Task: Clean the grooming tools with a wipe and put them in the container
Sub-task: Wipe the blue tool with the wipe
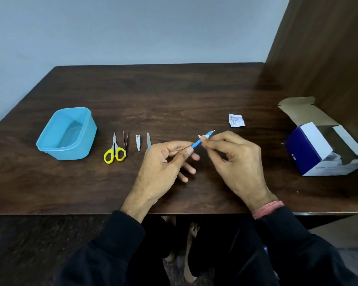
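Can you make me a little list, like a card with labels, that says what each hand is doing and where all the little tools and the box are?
left hand: holds the blue-handled tool by its handle end
right hand: fingers pinch a small white wipe around the tool near its metal tip
still on table: yellow scissors, tweezers, nail clipper, nail file, in a row
blue container: left of the row, nothing inside
torn wrapper: behind the right hand
open cardboard box: far right

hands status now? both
Left hand: closed on the blue-handled tool.
Right hand: fingers pinching a small white wipe against that tool.
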A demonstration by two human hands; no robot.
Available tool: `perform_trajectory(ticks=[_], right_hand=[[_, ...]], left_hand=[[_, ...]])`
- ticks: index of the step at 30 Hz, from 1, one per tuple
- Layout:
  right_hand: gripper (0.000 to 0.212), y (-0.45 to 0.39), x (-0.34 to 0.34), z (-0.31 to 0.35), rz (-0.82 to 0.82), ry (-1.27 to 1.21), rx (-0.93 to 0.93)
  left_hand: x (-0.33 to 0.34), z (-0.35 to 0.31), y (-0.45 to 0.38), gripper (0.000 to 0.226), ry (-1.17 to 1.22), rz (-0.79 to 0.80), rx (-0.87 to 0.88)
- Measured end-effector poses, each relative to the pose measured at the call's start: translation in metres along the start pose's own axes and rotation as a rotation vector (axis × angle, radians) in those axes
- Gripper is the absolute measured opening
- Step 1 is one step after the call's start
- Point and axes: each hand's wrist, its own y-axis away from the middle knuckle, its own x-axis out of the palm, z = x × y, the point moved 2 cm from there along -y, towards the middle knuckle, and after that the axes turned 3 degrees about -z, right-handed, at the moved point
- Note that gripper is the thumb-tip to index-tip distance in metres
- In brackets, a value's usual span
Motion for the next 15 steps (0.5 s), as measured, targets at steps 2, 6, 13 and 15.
perform_trajectory(ticks=[2,6,13,15], right_hand=[[0.015,0.0005,0.001,0.0007,0.02,0.002,-0.015],[0.022,-0.0019,-0.0009,-0.0022,-0.035,0.021,0.029],[0.027,-0.0027,-0.0041,0.0008,-0.05,0.031,0.02],[0.026,-0.0014,-0.0028,0.0028,-0.003,0.001,-0.012]], left_hand=[[0.0004,-0.0005,-0.0002,0.019,0.002,-0.003,0.002],[0.0005,-0.0021,0.0006,0.018,0.011,-0.012,0.001],[0.0001,-0.0016,-0.0003,0.018,0.023,-0.012,-0.001],[-0.0004,-0.0014,-0.0002,0.019,0.019,-0.011,0.001]])
